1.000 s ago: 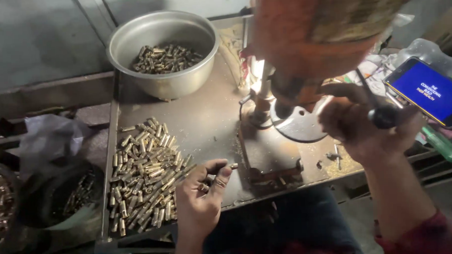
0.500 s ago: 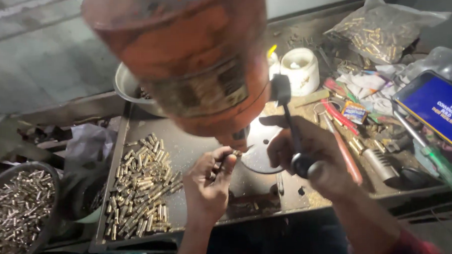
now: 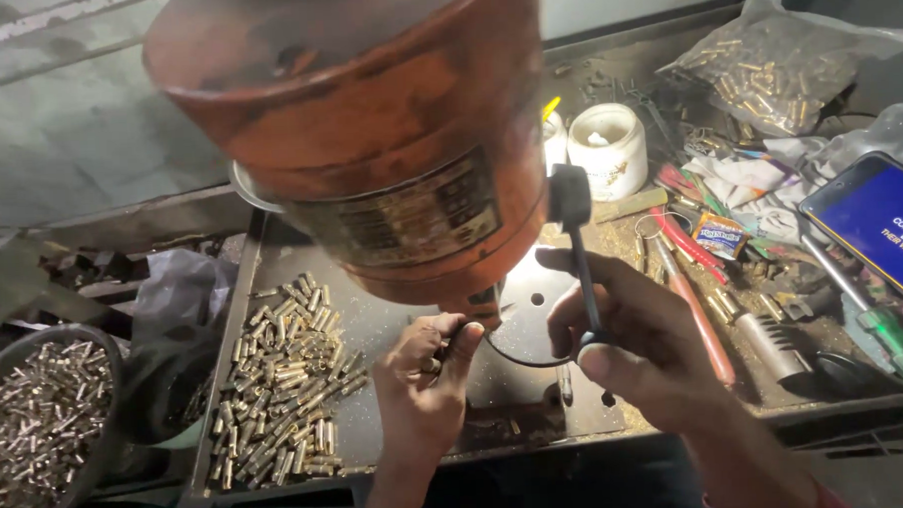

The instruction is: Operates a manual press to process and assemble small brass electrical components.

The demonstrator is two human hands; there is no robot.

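A big rusty orange machine head (image 3: 367, 137) fills the upper middle of the view. My right hand (image 3: 640, 353) grips its black lever handle (image 3: 580, 255), whose knob points up. My left hand (image 3: 426, 380) is pinched just under the machine head, beside the round metal plate (image 3: 534, 316); whatever small piece its fingers hold is hidden. A heap of small brass cylinders (image 3: 281, 390) lies on the metal tray (image 3: 224, 332) to the left of that hand.
A dark bowl of silvery cylinders (image 3: 27, 429) sits at the far left. A white jar (image 3: 608, 148), a bag of brass pieces (image 3: 775, 72), red-handled tools (image 3: 698, 305) and a lit phone (image 3: 881, 224) crowd the right side. A black bag (image 3: 169, 324) lies left of the tray.
The view has tilted down and left, so the machine head now covers the steel bowl. My left hand has moved from the brass heap up to the plate under the machine; my right hand stays on the lever.
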